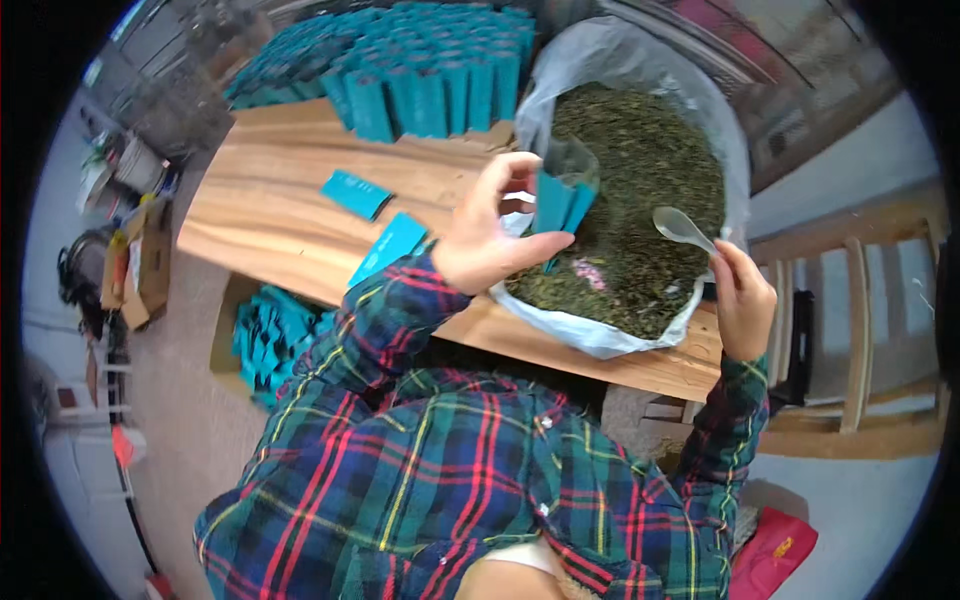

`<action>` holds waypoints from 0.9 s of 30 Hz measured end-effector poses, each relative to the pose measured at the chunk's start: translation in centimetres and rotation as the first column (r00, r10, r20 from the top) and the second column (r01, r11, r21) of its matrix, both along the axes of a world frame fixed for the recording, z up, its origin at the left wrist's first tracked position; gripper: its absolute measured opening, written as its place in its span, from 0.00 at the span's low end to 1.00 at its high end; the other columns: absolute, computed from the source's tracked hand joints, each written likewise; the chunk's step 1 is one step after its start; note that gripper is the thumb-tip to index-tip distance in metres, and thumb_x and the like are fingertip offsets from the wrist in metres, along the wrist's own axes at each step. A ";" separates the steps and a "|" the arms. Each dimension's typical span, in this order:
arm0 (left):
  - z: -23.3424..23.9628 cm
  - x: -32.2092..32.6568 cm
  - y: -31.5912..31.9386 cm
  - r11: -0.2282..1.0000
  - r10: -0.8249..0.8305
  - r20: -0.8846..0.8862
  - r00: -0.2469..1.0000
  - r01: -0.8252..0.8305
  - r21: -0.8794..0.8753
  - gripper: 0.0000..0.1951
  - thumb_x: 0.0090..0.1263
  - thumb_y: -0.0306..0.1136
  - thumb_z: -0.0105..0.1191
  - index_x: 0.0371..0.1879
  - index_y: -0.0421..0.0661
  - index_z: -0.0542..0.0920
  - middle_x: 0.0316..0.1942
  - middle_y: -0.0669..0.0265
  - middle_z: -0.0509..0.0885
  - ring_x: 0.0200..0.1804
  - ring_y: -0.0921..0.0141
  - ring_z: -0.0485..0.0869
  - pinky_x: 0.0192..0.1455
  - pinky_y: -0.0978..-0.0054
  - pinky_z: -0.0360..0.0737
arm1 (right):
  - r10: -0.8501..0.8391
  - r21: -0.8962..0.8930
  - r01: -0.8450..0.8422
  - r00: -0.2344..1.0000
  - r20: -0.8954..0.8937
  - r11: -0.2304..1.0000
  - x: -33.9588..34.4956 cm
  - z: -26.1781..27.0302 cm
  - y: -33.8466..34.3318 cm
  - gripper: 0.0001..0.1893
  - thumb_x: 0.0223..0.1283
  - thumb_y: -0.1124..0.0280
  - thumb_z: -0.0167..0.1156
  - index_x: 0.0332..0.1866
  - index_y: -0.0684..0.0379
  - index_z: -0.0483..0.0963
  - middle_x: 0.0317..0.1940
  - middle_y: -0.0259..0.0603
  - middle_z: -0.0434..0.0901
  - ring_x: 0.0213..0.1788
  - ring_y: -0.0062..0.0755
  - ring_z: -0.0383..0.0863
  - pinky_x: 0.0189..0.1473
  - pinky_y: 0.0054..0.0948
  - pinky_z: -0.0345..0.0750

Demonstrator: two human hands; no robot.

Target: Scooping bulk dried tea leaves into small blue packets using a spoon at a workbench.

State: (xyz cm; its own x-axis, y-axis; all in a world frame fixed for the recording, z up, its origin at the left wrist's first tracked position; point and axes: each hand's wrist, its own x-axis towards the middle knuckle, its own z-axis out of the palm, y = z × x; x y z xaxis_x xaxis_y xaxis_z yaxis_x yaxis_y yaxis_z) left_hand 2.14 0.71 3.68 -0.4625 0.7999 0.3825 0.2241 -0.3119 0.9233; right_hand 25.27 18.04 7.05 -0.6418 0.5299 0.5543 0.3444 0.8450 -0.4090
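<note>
My left hand (499, 225) grips a teal paper packet (553, 204) upright over the near left part of a large plastic bag (600, 341) of dried, chopped green herb (637, 157). A clear bag or liner (574, 161) stands up from the packet's mouth; its contents are hard to tell. In my right hand (742, 300), at the bag's right edge, is the handle of a translucent plastic spoon (679, 225). The spoon's bowl is over the herb and looks empty. A small pink-and-white patch (589, 274) shows in the herb below the packet.
Flat teal packets (356, 193) (390, 244) lie on the wooden table (277, 165), left of my left hand. Many upright teal packets (442, 90) stand in rows at its far side. A cardboard box (225, 337) of teal packets is below the near edge. Wooden chair rails (855, 337) stand at right.
</note>
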 end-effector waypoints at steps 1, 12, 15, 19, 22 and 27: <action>0.2 -0.1 -1.6 1.000 0.012 0.052 0.999 -0.012 -0.004 0.33 0.46 0.25 0.65 0.53 0.42 0.63 0.44 0.65 0.73 0.48 0.72 0.74 0.50 0.73 0.73 | -0.018 -0.061 0.017 1.000 -0.023 0.998 0.6 -0.9 0.0 0.09 0.56 0.75 0.56 0.41 0.65 0.75 0.30 0.47 0.80 0.30 0.29 0.80 0.32 0.24 0.74; -9.5 2.8 -10.1 0.889 0.316 -0.192 0.929 -0.361 -0.280 0.31 0.44 0.26 0.66 0.49 0.41 0.66 0.43 0.63 0.71 0.48 0.70 0.73 0.51 0.73 0.71 | 0.013 -0.474 -0.041 0.998 -0.063 0.880 -0.5 -6.6 -2.4 0.11 0.60 0.75 0.53 0.46 0.68 0.73 0.33 0.38 0.79 0.37 0.20 0.78 0.39 0.17 0.74; -8.9 2.4 -10.1 0.854 0.367 -0.273 0.889 -0.439 -0.280 0.30 0.44 0.26 0.66 0.49 0.41 0.66 0.41 0.61 0.72 0.47 0.70 0.74 0.51 0.72 0.72 | 0.003 -0.489 -0.040 0.997 -0.077 0.871 -0.5 -6.6 -2.5 0.11 0.60 0.76 0.53 0.46 0.69 0.73 0.33 0.38 0.79 0.36 0.21 0.78 0.40 0.18 0.74; -8.7 -0.4 -9.8 0.885 0.350 -0.218 0.911 -0.398 -0.242 0.31 0.46 0.27 0.67 0.50 0.40 0.66 0.43 0.64 0.73 0.49 0.70 0.74 0.54 0.72 0.71 | -0.039 -0.522 -0.032 0.991 -0.125 0.852 0.6 -7.3 -2.0 0.11 0.60 0.76 0.53 0.45 0.69 0.73 0.33 0.38 0.79 0.35 0.20 0.78 0.40 0.17 0.74; -6.0 -5.3 -7.1 0.907 0.395 -0.113 0.912 -0.406 -0.111 0.30 0.44 0.33 0.67 0.47 0.41 0.69 0.42 0.60 0.72 0.45 0.67 0.74 0.47 0.71 0.72 | -0.062 -0.522 -0.010 0.991 -0.119 0.853 1.2 -7.6 -1.9 0.10 0.60 0.77 0.53 0.45 0.69 0.73 0.33 0.38 0.78 0.36 0.20 0.77 0.39 0.17 0.75; -7.0 -14.4 5.0 0.643 0.653 -0.515 0.555 -0.766 -0.011 0.33 0.41 0.41 0.69 0.45 0.38 0.69 0.35 0.62 0.71 0.40 0.68 0.72 0.42 0.71 0.71 | -0.092 -0.589 -0.027 0.981 -0.170 0.808 1.4 -8.4 -2.2 0.10 0.61 0.76 0.52 0.45 0.69 0.73 0.33 0.38 0.78 0.36 0.20 0.77 0.39 0.17 0.75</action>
